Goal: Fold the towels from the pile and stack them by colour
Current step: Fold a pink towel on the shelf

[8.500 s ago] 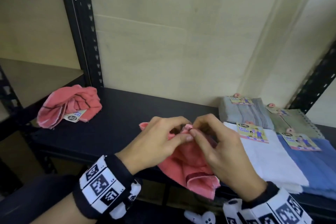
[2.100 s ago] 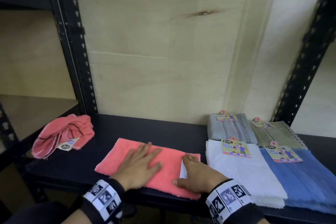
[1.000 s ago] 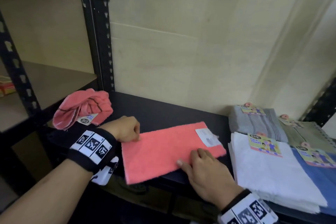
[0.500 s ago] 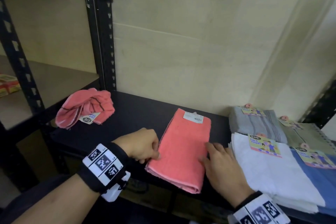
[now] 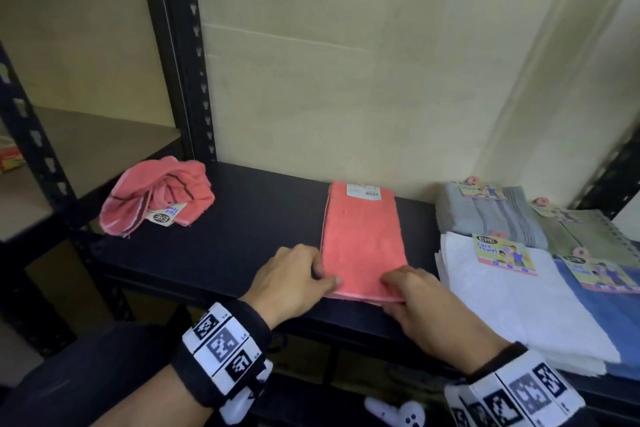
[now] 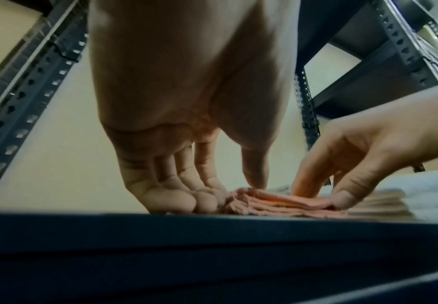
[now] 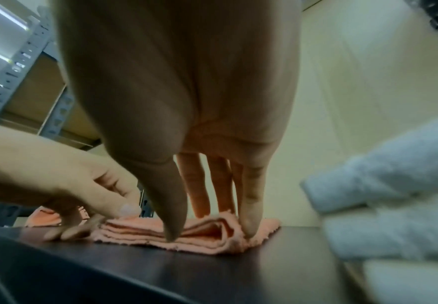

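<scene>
A folded coral towel (image 5: 363, 236) lies on the black shelf (image 5: 259, 225), long side pointing away from me, with a white label at its far end. My left hand (image 5: 298, 274) is at its near left corner: the thumb rests on top and the straight fingers (image 6: 186, 199) stand on the shelf against the towel's edge (image 6: 269, 203). My right hand (image 5: 415, 291) is at the near right corner, fingers (image 7: 220, 185) pressing on top of the towel (image 7: 204, 232) and the thumb against its near edge. A crumpled coral towel (image 5: 156, 198) with dark stripes lies at the shelf's far left.
To the right lie folded stacks: white (image 5: 512, 298), blue (image 5: 616, 315), grey (image 5: 485, 215) and green (image 5: 588, 232) towels, with card labels. A black slotted upright (image 5: 180, 45) rises behind the crumpled towel. Dark bare shelf separates the two coral towels.
The folded coral towel was turned from crosswise to lengthwise and now lies square on the shelf. Both hands have come to its near corners.
</scene>
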